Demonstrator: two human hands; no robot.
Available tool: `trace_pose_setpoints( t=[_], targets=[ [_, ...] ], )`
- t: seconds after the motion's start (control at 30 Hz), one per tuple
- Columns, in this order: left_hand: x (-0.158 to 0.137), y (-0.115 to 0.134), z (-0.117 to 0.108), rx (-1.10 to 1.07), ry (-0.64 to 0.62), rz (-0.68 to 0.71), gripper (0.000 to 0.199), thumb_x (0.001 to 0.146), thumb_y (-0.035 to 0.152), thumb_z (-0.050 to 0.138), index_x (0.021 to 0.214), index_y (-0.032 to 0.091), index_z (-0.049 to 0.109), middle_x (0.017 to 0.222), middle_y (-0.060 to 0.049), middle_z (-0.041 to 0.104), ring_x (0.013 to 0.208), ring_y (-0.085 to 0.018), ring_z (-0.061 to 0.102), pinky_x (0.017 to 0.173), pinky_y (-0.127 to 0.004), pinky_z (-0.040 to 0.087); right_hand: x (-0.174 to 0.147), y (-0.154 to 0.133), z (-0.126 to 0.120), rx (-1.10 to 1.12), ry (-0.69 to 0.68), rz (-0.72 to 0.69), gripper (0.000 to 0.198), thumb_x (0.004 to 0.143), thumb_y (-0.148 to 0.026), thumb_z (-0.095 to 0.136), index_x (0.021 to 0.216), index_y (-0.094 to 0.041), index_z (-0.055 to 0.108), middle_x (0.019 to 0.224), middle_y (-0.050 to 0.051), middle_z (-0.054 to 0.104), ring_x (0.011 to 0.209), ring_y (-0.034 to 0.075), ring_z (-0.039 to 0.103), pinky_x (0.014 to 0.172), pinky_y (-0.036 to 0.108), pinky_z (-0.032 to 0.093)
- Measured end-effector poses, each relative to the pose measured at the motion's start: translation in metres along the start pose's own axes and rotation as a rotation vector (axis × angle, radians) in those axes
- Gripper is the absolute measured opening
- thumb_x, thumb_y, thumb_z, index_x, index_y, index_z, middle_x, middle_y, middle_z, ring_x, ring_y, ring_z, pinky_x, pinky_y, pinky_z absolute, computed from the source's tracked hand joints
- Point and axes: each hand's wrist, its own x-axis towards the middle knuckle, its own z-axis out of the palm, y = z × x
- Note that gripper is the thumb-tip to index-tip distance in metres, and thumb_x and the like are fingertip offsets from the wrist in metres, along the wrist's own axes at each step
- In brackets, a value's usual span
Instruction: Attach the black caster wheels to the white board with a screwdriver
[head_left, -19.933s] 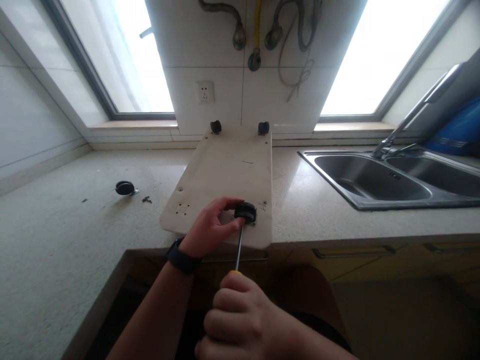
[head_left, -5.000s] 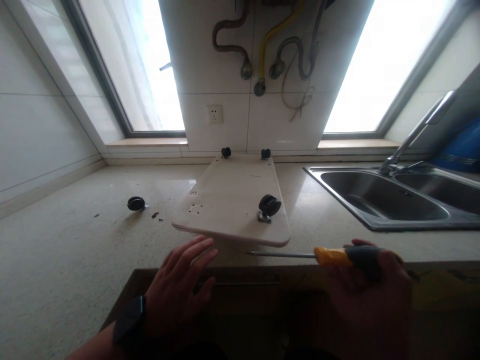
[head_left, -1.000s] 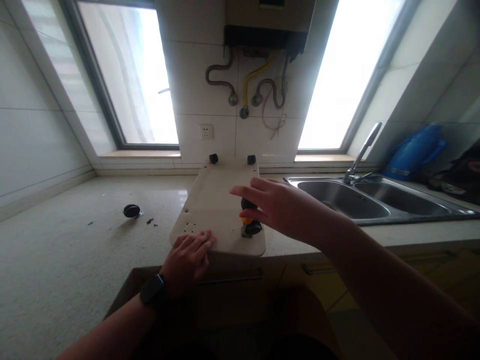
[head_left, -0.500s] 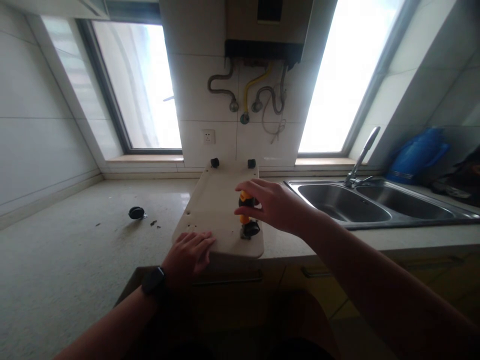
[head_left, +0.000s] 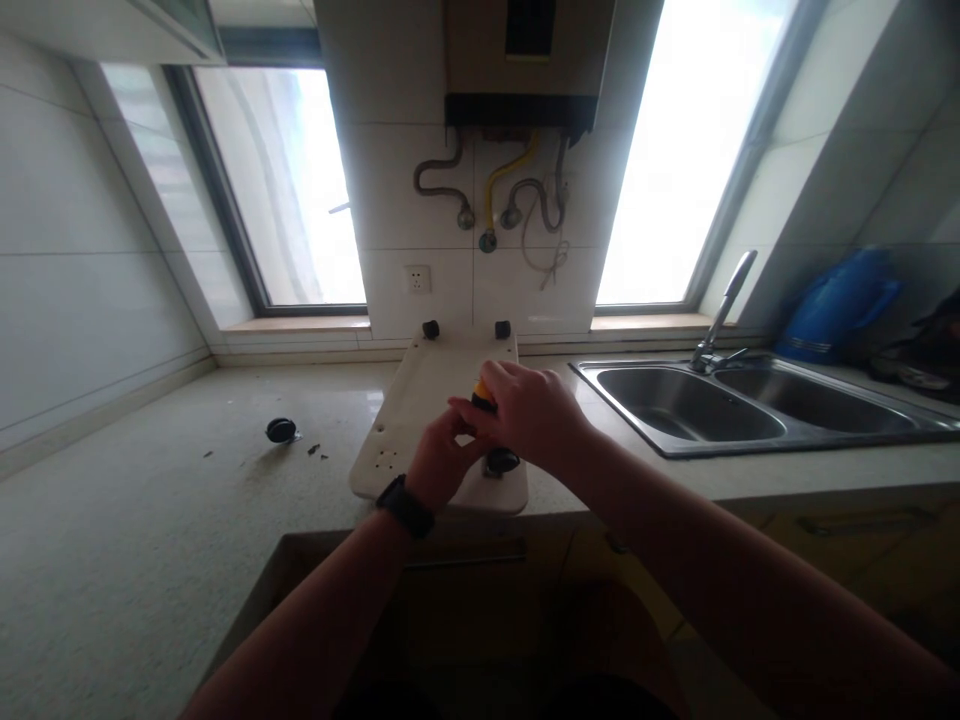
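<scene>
My right hand (head_left: 532, 405) is closed around a short yellow-and-black screwdriver (head_left: 482, 394), which stands upright over the near right corner of a pale board (head_left: 427, 390). My left hand (head_left: 442, 455), a dark watch on its wrist, reaches in from the left. Its fingers are closed on the lower part of the screwdriver; the fingertips are partly hidden. Just below both hands a black caster wheel (head_left: 502, 460) sits on a metal plate at that corner. Screw holes (head_left: 386, 459) show at the board's near left corner. The screwdriver's tip is out of sight.
A loose caster (head_left: 281, 431) lies on the counter (head_left: 172, 500) to the left, beside a few small dark bits (head_left: 314, 450). Two more casters (head_left: 430, 329) are on the board's far end. At the right are a double sink (head_left: 675, 440), a tap (head_left: 724, 310) and a blue jug-like container (head_left: 840, 305).
My left hand has left the board's near left corner and moved up and right to the screwdriver. My right hand has turned further over the handle. The view has shifted slightly.
</scene>
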Motion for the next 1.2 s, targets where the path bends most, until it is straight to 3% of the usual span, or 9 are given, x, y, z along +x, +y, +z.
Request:
trace_pose_setpoints(
  t=[0.13, 0.23, 0.37, 0.6, 0.7, 0.83, 0.93, 1.1, 1.2],
  targets=[
    [0.004, 0.000, 0.000, -0.067, -0.099, 0.036, 0.028, 0.089, 0.042, 0.075, 0.100, 0.016, 0.072, 0.098, -0.008, 0.077, 0.090, -0.023, 0.070, 0.085, -0.037, 0.055, -0.002, 0.014, -0.017, 0.296, -0.133, -0.073, 0.031, 0.101, -0.038, 0.046, 0.116, -0.016, 0.062, 0.116, 0.013, 0.069, 0.093, 0.019, 0.064, 0.079, 0.034, 0.045],
    [0.006, 0.002, -0.005, -0.116, -0.236, 0.067, 0.027, 0.093, 0.039, 0.070, 0.106, 0.015, 0.073, 0.104, -0.009, 0.077, 0.098, -0.023, 0.071, 0.090, -0.038, 0.055, -0.001, 0.027, -0.029, 0.602, -0.347, -0.181, 0.046, 0.098, -0.020, 0.048, 0.144, -0.022, 0.048, 0.141, 0.011, 0.062, 0.120, 0.017, 0.062, 0.097, 0.033, 0.047],
    [0.009, 0.002, -0.009, -0.121, -0.295, 0.076, 0.026, 0.097, 0.037, 0.066, 0.113, 0.017, 0.071, 0.109, -0.008, 0.075, 0.101, -0.021, 0.069, 0.093, -0.036, 0.053, 0.002, 0.033, -0.028, 0.586, -0.285, -0.154, 0.029, 0.096, -0.024, 0.060, 0.124, -0.023, 0.065, 0.117, 0.004, 0.073, 0.103, 0.015, 0.067, 0.089, 0.029, 0.048],
    [0.009, 0.009, 0.001, -0.062, -0.064, 0.072, 0.036, 0.074, 0.033, 0.090, 0.099, 0.018, 0.070, 0.098, -0.004, 0.075, 0.091, -0.020, 0.069, 0.083, -0.032, 0.054, 0.000, 0.025, 0.002, 0.304, 0.066, -0.122, 0.031, 0.086, -0.046, 0.075, 0.086, -0.016, 0.067, 0.080, 0.000, 0.062, 0.067, 0.010, 0.049, 0.063, 0.027, 0.036],
    [0.008, 0.013, 0.003, 0.057, -0.026, 0.052, 0.028, 0.076, 0.035, 0.088, 0.090, 0.017, 0.072, 0.090, -0.004, 0.076, 0.084, -0.020, 0.068, 0.079, -0.032, 0.053, -0.002, 0.022, 0.003, 0.202, 0.092, -0.051, 0.035, 0.087, -0.050, 0.071, 0.080, -0.016, 0.064, 0.077, 0.001, 0.060, 0.064, 0.011, 0.046, 0.061, 0.030, 0.033],
    [0.011, 0.015, -0.003, 0.052, -0.224, 0.073, 0.021, 0.091, 0.036, 0.073, 0.100, 0.017, 0.074, 0.097, -0.006, 0.077, 0.089, -0.021, 0.070, 0.083, -0.034, 0.054, -0.004, 0.025, -0.014, 0.359, -0.081, -0.103, 0.025, 0.094, -0.031, 0.058, 0.112, -0.016, 0.067, 0.105, 0.007, 0.070, 0.086, 0.016, 0.062, 0.075, 0.031, 0.044],
    [0.015, 0.015, -0.009, 0.013, -0.350, 0.105, 0.021, 0.097, 0.033, 0.064, 0.107, 0.017, 0.072, 0.102, -0.007, 0.076, 0.094, -0.021, 0.069, 0.086, -0.035, 0.054, -0.004, 0.031, -0.025, 0.525, -0.258, -0.205, 0.051, 0.093, -0.012, 0.050, 0.142, -0.023, 0.052, 0.128, 0.007, 0.068, 0.107, 0.015, 0.064, 0.088, 0.030, 0.048],
    [0.014, 0.015, -0.015, 0.028, -0.376, 0.128, 0.021, 0.101, 0.032, 0.058, 0.114, 0.019, 0.068, 0.110, -0.007, 0.074, 0.099, -0.020, 0.068, 0.091, -0.036, 0.054, -0.002, 0.034, -0.025, 0.487, -0.216, -0.228, 0.031, 0.098, -0.023, 0.058, 0.128, -0.021, 0.065, 0.125, 0.006, 0.072, 0.111, 0.016, 0.066, 0.093, 0.030, 0.049],
    [0.008, 0.016, -0.012, 0.081, -0.322, 0.161, 0.019, 0.099, 0.031, 0.062, 0.114, 0.020, 0.067, 0.112, -0.006, 0.072, 0.101, -0.020, 0.067, 0.092, -0.036, 0.053, -0.001, 0.032, -0.019, 0.386, -0.152, -0.239, 0.035, 0.097, -0.032, 0.065, 0.129, -0.018, 0.067, 0.113, 0.007, 0.074, 0.096, 0.016, 0.068, 0.083, 0.029, 0.050]
  ],
)
